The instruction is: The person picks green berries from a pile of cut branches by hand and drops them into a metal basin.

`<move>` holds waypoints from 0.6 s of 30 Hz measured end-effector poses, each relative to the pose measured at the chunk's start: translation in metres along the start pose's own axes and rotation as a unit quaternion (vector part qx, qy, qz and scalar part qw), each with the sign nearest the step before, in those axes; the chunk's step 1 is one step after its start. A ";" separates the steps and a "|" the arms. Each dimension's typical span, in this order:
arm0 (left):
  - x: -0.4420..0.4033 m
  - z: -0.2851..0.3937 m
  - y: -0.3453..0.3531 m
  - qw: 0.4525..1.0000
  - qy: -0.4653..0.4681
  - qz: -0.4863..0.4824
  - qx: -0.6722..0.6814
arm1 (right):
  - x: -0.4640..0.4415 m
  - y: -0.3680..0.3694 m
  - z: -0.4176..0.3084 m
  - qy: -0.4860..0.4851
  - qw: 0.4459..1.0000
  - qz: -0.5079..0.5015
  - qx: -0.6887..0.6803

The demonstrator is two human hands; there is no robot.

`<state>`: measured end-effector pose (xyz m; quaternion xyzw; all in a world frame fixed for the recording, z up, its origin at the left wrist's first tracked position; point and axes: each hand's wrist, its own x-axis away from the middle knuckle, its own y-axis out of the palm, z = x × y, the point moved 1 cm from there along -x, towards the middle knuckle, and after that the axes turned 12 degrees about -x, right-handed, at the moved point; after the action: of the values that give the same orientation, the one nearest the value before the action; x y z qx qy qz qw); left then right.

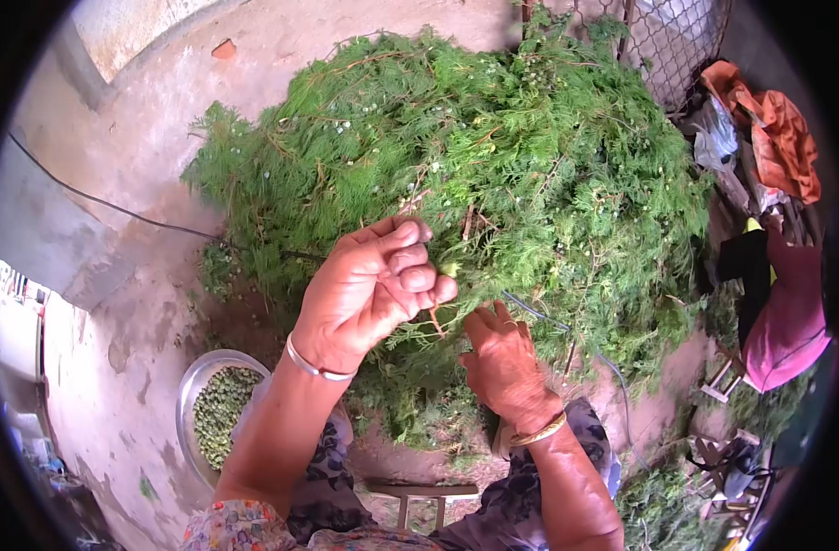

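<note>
My left hand (373, 289) is raised over the front of a big heap of cut evergreen branches (529, 174), its fingers curled into a closed grip. Beneath those fingers a thin reddish-brown twig (436, 321) pokes out, and a small pale green cone (450, 269) shows beside them. Lower and to the right, my right hand (506, 363) is bent at the heap's front edge. Its fingers are drawn together against a feathery green sprig (419, 338); the fingertips are partly hidden, with foliage at them. Small pale cones dot the branches.
A round metal bowl (188, 404) of small green cones stands on the floor by my left arm. A dark cable (116, 204) runs into the heap. Wire mesh (681, 41), an orange cloth (777, 133) and a maroon cloth (787, 331) are at right. A stool (419, 491) shows below.
</note>
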<state>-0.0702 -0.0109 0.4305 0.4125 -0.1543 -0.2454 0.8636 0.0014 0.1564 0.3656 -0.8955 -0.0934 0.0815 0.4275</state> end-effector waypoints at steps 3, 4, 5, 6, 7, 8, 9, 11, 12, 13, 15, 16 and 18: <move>0.009 0.005 0.011 1.000 0.012 -0.024 -0.007 | -0.006 0.006 -0.004 -0.005 0.997 -0.079 0.010; 0.012 0.007 0.011 0.999 0.024 -0.023 -0.013 | -0.006 0.010 -0.005 -0.007 0.997 -0.082 0.011; 0.014 0.009 0.010 0.999 0.036 -0.023 -0.019 | -0.007 0.014 -0.004 -0.021 0.996 -0.051 0.065; 0.016 0.011 0.000 0.998 0.052 -0.031 -0.014 | -0.007 0.017 -0.004 -0.033 0.992 -0.018 0.118; 0.019 0.014 -0.011 0.997 0.067 -0.041 0.004 | -0.008 0.016 -0.003 -0.032 0.992 -0.020 0.120; 0.021 0.018 -0.014 0.992 0.108 -0.016 -0.055 | -0.009 0.012 0.000 -0.042 0.995 -0.014 0.090; 0.022 0.022 -0.016 0.982 0.150 0.007 -0.113 | -0.011 0.007 0.003 -0.054 0.997 -0.008 0.061; 0.024 0.029 -0.023 0.962 0.188 0.028 -0.195 | -0.016 -0.018 -0.004 -0.102 0.987 0.094 0.081; 0.025 0.031 -0.024 0.918 0.221 0.119 -0.308 | -0.019 -0.030 -0.006 -0.109 0.982 0.139 0.067; 0.026 0.031 -0.024 0.852 0.248 0.208 -0.412 | -0.019 -0.041 -0.006 -0.115 0.975 0.184 0.053; 0.027 0.024 -0.028 0.838 0.245 0.231 -0.430 | -0.018 -0.058 -0.002 -0.107 0.945 0.294 0.090; 0.026 0.020 -0.031 0.763 0.286 0.252 -0.523 | -0.017 -0.065 -0.001 -0.047 0.946 0.314 0.070; 0.028 0.014 -0.021 0.628 0.323 0.264 -0.657 | -0.018 -0.067 0.013 0.038 0.937 0.348 0.007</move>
<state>-0.0595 -0.0465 0.4248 -0.2702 0.2342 0.1062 0.9278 -0.0255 0.2034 0.4113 -0.8714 0.2413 0.1919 0.3816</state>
